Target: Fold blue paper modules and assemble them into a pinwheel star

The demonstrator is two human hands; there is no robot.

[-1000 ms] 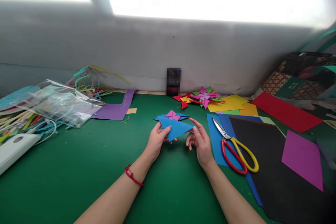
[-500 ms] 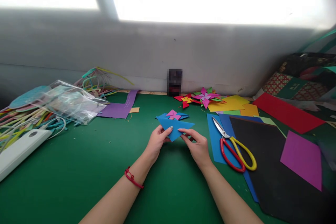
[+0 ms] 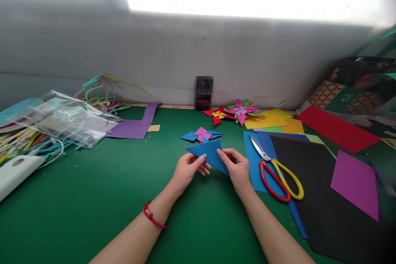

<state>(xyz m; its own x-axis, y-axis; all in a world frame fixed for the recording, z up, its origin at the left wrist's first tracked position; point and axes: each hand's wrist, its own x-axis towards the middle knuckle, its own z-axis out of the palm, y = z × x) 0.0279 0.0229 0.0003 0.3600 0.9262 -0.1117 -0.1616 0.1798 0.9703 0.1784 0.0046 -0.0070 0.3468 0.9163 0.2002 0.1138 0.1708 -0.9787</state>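
A blue folded paper triangle (image 3: 210, 152) is held up between both hands, above the green tabletop (image 3: 198, 218). My left hand (image 3: 187, 170) pinches its left part, thumb on the front face and fingers behind. At its right side, my right hand (image 3: 237, 168) grips it with the thumb in front; the fingers behind are partly hidden. Just beyond the triangle lies a pink and blue origami piece (image 3: 201, 134), its near edge partly covered by the triangle. To the right of my right hand, scissors (image 3: 275, 169) with a red and a yellow handle rest on paper sheets.
Black sheets (image 3: 321, 198) and a purple sheet (image 3: 355, 185) lie at right, with a red sheet (image 3: 338, 128) behind. Folded paper stars (image 3: 239, 111) sit by the wall. Clear plastic bags (image 3: 74, 119), coloured strips and a white power strip (image 3: 20, 173) occupy the left.
The blue triangle has been turned, so its point no longer faces down. My right hand has shifted its grip on it, and the view has tilted slightly.
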